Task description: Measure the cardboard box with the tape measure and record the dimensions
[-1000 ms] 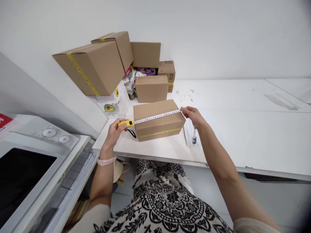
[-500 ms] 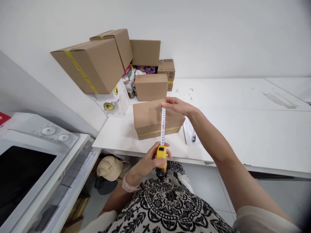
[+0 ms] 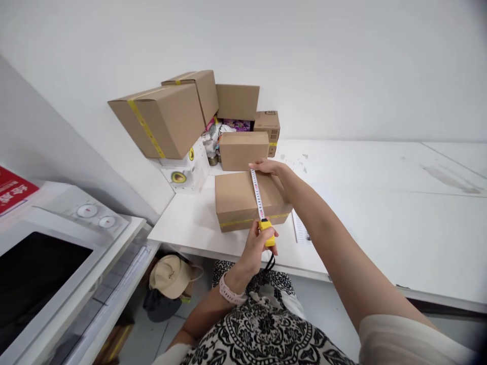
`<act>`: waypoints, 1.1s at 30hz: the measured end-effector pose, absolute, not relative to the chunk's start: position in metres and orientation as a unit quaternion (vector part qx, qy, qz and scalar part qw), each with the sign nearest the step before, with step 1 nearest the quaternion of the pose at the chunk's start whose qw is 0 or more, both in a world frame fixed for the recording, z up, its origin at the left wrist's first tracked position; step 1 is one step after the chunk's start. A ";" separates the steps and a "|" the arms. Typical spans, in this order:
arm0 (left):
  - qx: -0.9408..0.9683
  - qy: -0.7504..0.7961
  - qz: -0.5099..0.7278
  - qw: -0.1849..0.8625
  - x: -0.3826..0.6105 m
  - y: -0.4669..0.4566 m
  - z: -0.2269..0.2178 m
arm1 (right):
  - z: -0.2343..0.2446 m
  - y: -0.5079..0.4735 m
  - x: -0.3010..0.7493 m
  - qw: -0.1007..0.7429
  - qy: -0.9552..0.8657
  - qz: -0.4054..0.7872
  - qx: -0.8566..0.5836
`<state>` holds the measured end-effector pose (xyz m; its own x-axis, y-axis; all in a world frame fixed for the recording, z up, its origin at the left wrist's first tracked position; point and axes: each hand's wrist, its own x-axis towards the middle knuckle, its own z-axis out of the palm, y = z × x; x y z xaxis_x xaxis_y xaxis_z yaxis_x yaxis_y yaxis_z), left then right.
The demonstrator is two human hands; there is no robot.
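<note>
A closed cardboard box (image 3: 238, 198) with a yellow tape band lies on the white table (image 3: 380, 213). A white measuring tape (image 3: 256, 193) runs across the box top from back to front. My right hand (image 3: 268, 167) pinches the tape's end at the box's far edge. My left hand (image 3: 258, 247) grips the yellow tape measure case (image 3: 267, 232) at the box's near edge, its black wrist loop hanging below. Both hands are closed.
More cardboard boxes (image 3: 167, 119) are stacked at the back left, with a white avocado-printed box (image 3: 186, 170) and a smaller brown box (image 3: 243, 150) behind. A printed sheet (image 3: 300, 230) lies right of the box. A white machine (image 3: 57, 253) stands at left; a cap (image 3: 169, 276) lies on the floor.
The tape went from lying along the box's length to lying across its width. My left hand came forward with the case and now sits at the box's near edge; the view shifted slightly.
</note>
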<state>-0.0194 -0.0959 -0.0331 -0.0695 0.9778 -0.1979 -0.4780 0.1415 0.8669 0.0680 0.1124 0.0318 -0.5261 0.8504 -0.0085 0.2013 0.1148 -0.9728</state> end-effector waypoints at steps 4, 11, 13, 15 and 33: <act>0.269 0.418 0.581 0.644 -0.013 -0.106 -0.028 | 0.025 0.104 0.070 0.270 -0.666 0.569 -0.399; 0.262 0.415 0.580 0.650 -0.002 -0.104 -0.028 | 0.029 0.144 0.047 0.223 -0.698 0.520 -0.440; 0.268 0.421 0.581 0.643 -0.001 -0.101 -0.028 | 0.025 0.152 0.043 0.227 -0.706 0.505 -0.441; 0.270 0.424 0.582 0.640 -0.001 -0.098 -0.028 | 0.021 0.158 0.040 0.239 -0.711 0.490 -0.445; 0.258 0.433 0.575 0.645 0.010 -0.108 -0.027 | 0.004 0.186 0.033 0.235 -0.716 0.471 -0.460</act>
<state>0.0097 -0.1084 -0.0271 -0.0350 0.9644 -0.2620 -0.5180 0.2067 0.8300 0.0328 0.1860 0.0042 -0.4675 0.8787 -0.0966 0.4366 0.1345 -0.8895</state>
